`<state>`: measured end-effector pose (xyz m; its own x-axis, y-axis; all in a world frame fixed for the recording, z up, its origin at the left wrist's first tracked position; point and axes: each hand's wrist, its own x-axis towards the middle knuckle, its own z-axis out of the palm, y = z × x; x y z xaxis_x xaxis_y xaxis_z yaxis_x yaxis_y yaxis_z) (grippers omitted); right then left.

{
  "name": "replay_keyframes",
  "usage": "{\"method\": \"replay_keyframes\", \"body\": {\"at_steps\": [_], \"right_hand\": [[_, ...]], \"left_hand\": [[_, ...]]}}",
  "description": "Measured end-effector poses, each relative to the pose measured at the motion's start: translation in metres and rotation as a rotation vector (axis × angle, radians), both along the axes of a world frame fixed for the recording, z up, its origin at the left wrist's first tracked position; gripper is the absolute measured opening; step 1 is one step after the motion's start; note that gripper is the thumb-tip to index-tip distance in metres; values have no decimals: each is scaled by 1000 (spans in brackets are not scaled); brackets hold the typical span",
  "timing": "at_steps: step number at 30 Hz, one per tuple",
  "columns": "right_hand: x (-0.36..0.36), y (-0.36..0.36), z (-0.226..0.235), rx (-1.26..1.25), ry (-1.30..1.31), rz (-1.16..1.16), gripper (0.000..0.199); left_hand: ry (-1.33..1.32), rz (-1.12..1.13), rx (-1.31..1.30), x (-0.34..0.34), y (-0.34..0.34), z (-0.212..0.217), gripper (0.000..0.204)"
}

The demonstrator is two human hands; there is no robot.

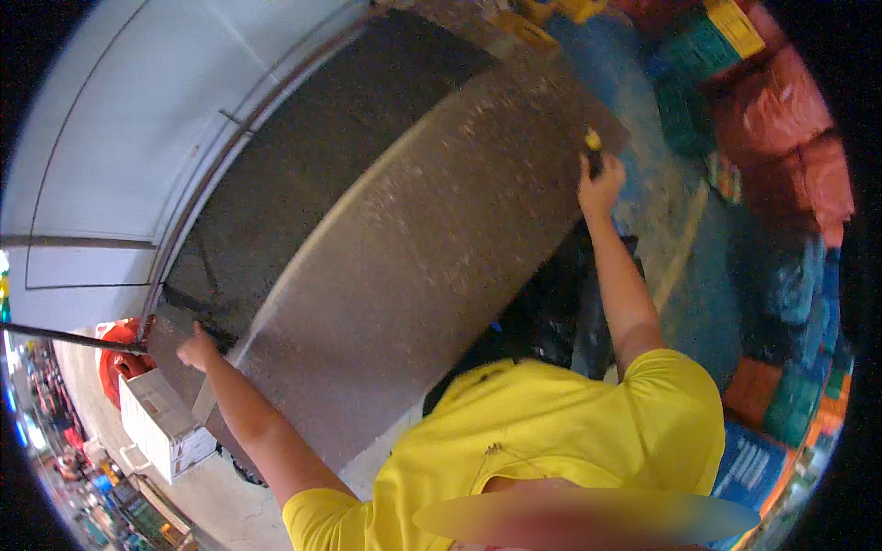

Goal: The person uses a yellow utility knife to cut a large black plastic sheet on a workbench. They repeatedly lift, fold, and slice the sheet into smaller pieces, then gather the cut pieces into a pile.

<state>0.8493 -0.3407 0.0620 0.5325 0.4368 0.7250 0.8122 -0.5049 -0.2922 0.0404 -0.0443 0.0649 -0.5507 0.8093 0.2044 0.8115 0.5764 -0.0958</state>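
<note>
Black with a yellow tip: grips a small tool (pixel 593 141) in the right hand (pixel 602 186), with fingers closed around it and the tip pointing away from the body. Holds it at the far right end of a large brown board (pixel 395 257); cannot tell whether it touches the surface. Reaches to the lower left with the left hand (pixel 197 349), near the board's other end, with fingers bent, right beside a dark strip (pixel 219 336). Cannot tell whether that is gripped or only touched. Spreads both arms wide in a yellow shirt (pixel 551 422), with the board slanting between the hands from lower left to upper right.

Beyond the board's pale, curved-looking long edge, a dark panel (pixel 340 119); past that, a white wall (pixel 138 119) with a brown frame. Along the near edge, between board and right forearm, black plastic (pixel 549 308).

Below the left hand, a white box (pixel 170 422) on the pale floor (pixel 243 514), just beside something red (pixel 112 367). Out to the right, a green box (pixel 703 50) with a yellow end, red bags (pixel 781 110) and, lower down, a blue packet (pixel 749 464). At the lower left rim, a blurred clutter of small goods (pixel 110 500).
</note>
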Motion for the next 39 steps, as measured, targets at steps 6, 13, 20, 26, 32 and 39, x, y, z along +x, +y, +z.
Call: {"method": "replay_keyframes", "body": {"at_steps": [6,13,20,26,32,39], "right_hand": [[29,320,5,-194,185,14,62],[55,372,68,-492,568,-13,77],[94,37,52,-354,528,-14,61],[51,-128,-18,-572,536,-205,66],[66,-126,-43,-669,684,-270,58],[-58,57,78,-169,103,-11,44]], "left_hand": [[-536,50,-130,-20,8,-11,82],[-1620,164,679,5,-13,39,46],[-1125,54,475,60,-319,74,35],[-783,405,301,83,-478,36,48],[-112,264,-37,84,-359,89,101],[-240,205,85,79,-212,19,76]]}}
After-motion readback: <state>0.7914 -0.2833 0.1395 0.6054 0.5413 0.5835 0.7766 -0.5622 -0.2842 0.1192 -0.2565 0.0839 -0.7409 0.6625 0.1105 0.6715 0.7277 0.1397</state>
